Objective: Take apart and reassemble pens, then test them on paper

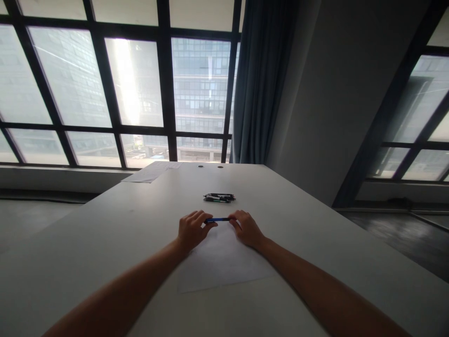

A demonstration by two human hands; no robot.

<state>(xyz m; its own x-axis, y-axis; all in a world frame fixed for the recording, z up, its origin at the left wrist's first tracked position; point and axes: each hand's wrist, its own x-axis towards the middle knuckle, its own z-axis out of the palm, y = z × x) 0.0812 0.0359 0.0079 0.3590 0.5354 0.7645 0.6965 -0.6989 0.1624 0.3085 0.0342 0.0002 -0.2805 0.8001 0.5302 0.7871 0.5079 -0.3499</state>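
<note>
two hands share one blue pen (217, 219), and from my remote seat i see it pinched at both ends: the left hand (191, 230) closes its fingertips on the left end, the right hand (247, 228) closes on the right end. the pen lies level, its long axis running left to right across my view, squarely between the two grips, so neither hand is nearer than the other; each already touches it. it sits just above the far edge of a white sheet of paper (220, 262) that lies flat under my wrists on the pale table (105, 243); i cannot tell whether the pen rests on the sheet or is lifted slightly off it. beyond the pen, a small bundle of dark pens (219, 198) lies parallel to it, near but apart. farther back, more papers (150, 173) sit by the table's far left corner, below the big window (133, 84), with a blue curtain (261, 79) to its right.
</note>
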